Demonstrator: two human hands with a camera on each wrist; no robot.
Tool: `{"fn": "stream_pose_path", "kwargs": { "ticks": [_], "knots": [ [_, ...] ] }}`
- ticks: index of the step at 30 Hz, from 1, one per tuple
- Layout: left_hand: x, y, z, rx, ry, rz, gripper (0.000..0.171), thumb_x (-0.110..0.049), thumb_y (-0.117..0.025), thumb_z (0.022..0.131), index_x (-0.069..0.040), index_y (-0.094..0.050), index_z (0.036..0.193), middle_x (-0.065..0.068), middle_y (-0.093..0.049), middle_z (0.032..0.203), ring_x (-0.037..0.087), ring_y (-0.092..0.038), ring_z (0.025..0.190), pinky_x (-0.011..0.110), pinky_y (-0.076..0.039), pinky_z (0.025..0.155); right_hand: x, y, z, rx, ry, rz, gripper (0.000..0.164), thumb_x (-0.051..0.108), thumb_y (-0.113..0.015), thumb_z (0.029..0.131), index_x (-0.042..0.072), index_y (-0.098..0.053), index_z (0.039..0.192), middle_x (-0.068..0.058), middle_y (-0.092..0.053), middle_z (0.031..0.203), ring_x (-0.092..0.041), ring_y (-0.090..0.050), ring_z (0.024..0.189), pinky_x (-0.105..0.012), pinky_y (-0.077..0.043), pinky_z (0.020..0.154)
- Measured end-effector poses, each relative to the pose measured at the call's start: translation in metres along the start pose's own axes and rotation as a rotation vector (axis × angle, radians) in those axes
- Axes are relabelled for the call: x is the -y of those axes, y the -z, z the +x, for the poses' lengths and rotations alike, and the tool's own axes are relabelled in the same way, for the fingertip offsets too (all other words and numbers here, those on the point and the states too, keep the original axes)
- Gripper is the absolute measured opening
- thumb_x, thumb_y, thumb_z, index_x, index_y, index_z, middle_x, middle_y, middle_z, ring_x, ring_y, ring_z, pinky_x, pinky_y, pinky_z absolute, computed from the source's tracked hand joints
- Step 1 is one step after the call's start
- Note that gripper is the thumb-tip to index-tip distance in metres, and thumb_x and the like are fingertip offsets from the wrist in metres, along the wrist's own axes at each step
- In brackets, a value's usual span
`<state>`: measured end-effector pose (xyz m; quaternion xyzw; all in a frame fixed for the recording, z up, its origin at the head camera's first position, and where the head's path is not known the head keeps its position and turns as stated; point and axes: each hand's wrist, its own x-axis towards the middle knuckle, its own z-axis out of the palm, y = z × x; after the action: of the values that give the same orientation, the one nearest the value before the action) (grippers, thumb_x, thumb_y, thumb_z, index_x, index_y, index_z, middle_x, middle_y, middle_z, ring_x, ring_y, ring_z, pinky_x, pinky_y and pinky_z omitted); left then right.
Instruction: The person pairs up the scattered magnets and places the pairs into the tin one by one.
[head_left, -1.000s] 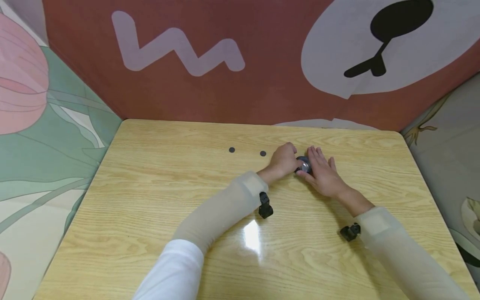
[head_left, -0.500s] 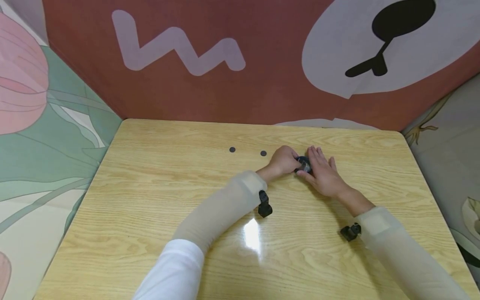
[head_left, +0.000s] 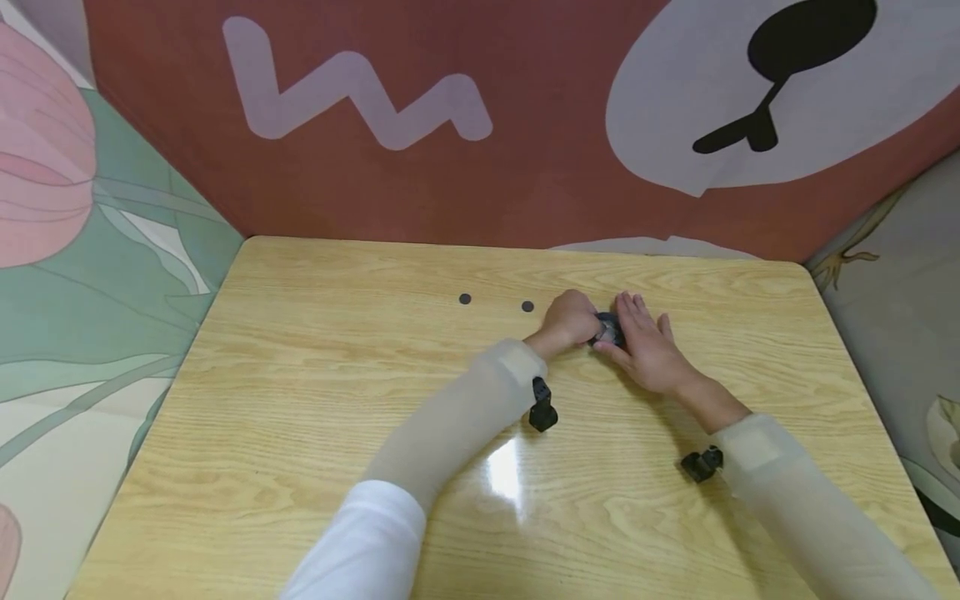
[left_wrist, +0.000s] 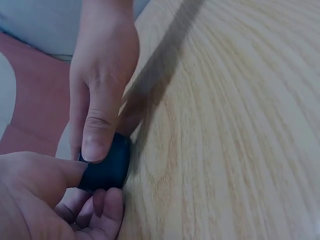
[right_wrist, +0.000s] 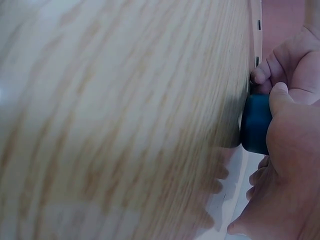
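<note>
A squat, round, dark blue thing (head_left: 609, 328) with a shiny top stands on the table between both hands. In the right wrist view its side (right_wrist: 256, 122) looks teal and smooth. My left hand (head_left: 568, 318) is at its left side. In the left wrist view, the left thumb and curled fingers (left_wrist: 102, 215) close on its edge, and a thin clear sliver shows by the thumb tip. My right hand (head_left: 647, 348) clasps it from the right, thumb (left_wrist: 97, 137) along the near side, other fingers stretched out beyond it. What kind of thing it is, I cannot tell.
Two small dark discs (head_left: 465, 298) lie to the left of the hands, towards the back of the wood-grain table (head_left: 315, 400). A reddish patterned wall cloth (head_left: 420, 192) rises behind the back edge. Each wrist carries a small black camera (head_left: 543, 406).
My left hand has shifted and turned slightly at the round thing's edge, its forearm moving a little right. The right hand has stayed in place.
</note>
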<state>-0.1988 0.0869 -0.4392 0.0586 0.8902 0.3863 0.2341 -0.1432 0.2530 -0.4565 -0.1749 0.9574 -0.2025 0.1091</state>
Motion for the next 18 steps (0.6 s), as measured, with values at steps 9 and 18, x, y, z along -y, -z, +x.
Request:
{"fn": "stream_pose_path", "kwargs": {
  "ticks": [9, 18],
  "knots": [
    [-0.0026, -0.0016, -0.0013, -0.012, 0.016, 0.032, 0.042, -0.004, -0.067, 0.086, -0.014, -0.046, 0.052, -0.004, -0.045, 0.046, 0.008, -0.042, 0.038, 0.020, -0.033, 0.040, 0.0012, 0.0021, -0.0005, 0.018, -0.003, 0.002, 0.089, 0.045, -0.050, 0.106, -0.009, -0.001, 0.158, -0.031, -0.002, 0.165, -0.045, 0.002, 0.153, -0.076, 0.000, 0.112],
    [-0.0031, -0.0018, 0.0018, 0.012, 0.042, 0.064, 0.034, -0.006, -0.066, 0.089, -0.013, -0.054, 0.057, -0.004, -0.049, 0.050, 0.009, -0.044, 0.039, 0.020, -0.036, 0.040, -0.0006, 0.0026, 0.0014, 0.046, -0.018, 0.030, 0.091, 0.048, -0.048, 0.106, -0.007, 0.002, 0.159, -0.029, 0.002, 0.166, -0.043, 0.006, 0.153, -0.075, 0.003, 0.113]
  ]
}}
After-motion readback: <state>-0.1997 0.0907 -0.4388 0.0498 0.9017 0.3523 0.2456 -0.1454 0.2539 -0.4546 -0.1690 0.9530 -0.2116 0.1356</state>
